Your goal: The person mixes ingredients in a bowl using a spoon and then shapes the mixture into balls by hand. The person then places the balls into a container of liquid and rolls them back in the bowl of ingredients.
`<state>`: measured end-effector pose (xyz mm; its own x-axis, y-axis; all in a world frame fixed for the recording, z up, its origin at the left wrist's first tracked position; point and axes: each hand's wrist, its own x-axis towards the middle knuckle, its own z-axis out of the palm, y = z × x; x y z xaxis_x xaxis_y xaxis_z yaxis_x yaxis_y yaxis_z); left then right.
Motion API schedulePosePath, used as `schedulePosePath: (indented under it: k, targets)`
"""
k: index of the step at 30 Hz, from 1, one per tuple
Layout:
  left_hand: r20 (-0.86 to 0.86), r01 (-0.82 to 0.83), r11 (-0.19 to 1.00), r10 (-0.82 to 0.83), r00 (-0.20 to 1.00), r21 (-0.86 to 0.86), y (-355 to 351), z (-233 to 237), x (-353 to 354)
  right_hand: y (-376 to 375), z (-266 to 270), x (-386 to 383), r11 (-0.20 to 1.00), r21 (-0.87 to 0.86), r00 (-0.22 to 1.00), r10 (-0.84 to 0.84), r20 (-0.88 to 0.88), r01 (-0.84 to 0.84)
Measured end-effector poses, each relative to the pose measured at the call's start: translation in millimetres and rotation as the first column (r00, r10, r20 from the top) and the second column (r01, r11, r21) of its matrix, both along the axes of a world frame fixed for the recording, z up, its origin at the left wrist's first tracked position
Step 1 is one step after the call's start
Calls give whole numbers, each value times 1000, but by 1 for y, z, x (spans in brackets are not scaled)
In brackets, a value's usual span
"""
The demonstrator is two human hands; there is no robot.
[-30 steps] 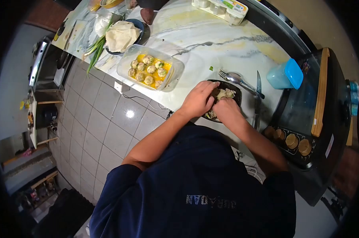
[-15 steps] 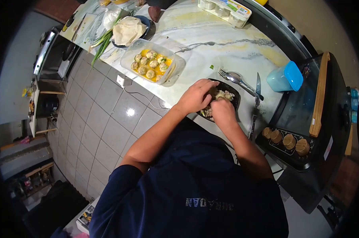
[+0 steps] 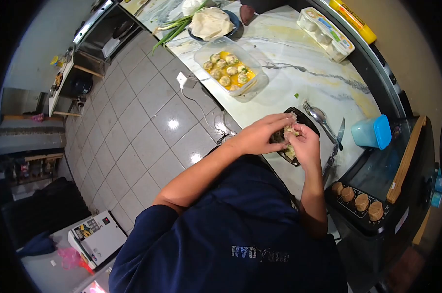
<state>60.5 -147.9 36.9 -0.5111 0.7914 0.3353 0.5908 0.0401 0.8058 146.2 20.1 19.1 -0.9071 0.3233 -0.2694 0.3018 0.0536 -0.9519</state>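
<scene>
My left hand [image 3: 261, 134] and my right hand [image 3: 306, 142] are together over a dark bowl [image 3: 306, 120] of pale chopped filling on the marble counter [image 3: 289, 58]. Both hands are closed around a lump of that filling [image 3: 292, 131], held just above the bowl. Farther along the counter stands a clear container [image 3: 231, 69] with several round balls lying in yellow liquid.
A fork and spoon [image 3: 318, 117] and a knife [image 3: 336, 141] lie beside the bowl. A blue lidded tub [image 3: 372, 133] sits near an oven [image 3: 384, 190] with several knobs. A plate of thin wrappers [image 3: 212, 23], green onions [image 3: 174, 25] and an egg carton [image 3: 326, 33] lie farther off.
My hands have lifted slightly out of the bowl with the lump of filling pressed between them. The view has swung, so the counter now sits higher and to the right.
</scene>
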Motion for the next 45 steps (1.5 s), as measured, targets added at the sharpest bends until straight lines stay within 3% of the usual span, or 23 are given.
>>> schedulePosePath:
  k: [1,3,5,7,11,12,19,23,25,26,30,32,35,39,43,45]
  targets:
    - [-1,-12,1000,12,1000,-2,0,1,2,-2,2,0,982,-187,1000,-10,12,12]
    - [89,18,992,-7,996,-125,1,6,2,-6,9,0,976,-216,999,25,42,-16]
    - [48,-9,993,15,999,-116,0,14,2,-10,13,0,929,-371,999,12,53,9]
    - [102,-32,989,47,994,-148,-2,19,1,-12,20,-3,921,-390,999,1,32,12]
    - [2,-65,991,66,998,-120,0,10,-3,-13,36,0,910,-414,1000,-1,-10,-3]
    - [24,-43,982,48,999,-181,2,19,-5,-13,35,0,910,-415,1000,-8,-11,3]
    - [-117,-29,995,18,993,-92,28,1,12,-7,21,12,930,-279,971,-222,86,238]
    - [-112,-13,993,0,994,-114,29,-6,15,-9,23,24,886,-372,960,-269,75,277]
    - [-112,13,992,-27,993,-122,30,-3,12,-7,18,29,739,-591,939,-327,106,324]
    - [-119,32,992,-46,992,-123,30,-1,12,0,12,31,611,-736,944,-308,120,293]
    - [-160,84,990,-102,982,-114,35,-4,11,-7,10,33,571,-761,921,-381,85,306]
    - [-166,85,993,-98,981,-83,38,-6,12,-5,-4,35,484,-835,915,-401,53,260]
    - [-178,92,995,-96,979,-32,44,-7,13,-5,2,38,470,-860,925,-379,8,200]
    - [-151,112,993,-116,982,-35,49,-9,10,-12,8,36,560,-771,885,-465,11,304]
    - [-190,138,990,-137,972,-10,54,-13,7,-11,2,40,546,-759,852,-523,23,355]
    - [-174,105,994,-110,979,-36,57,-14,9,-11,10,42,463,-805,830,-555,64,371]
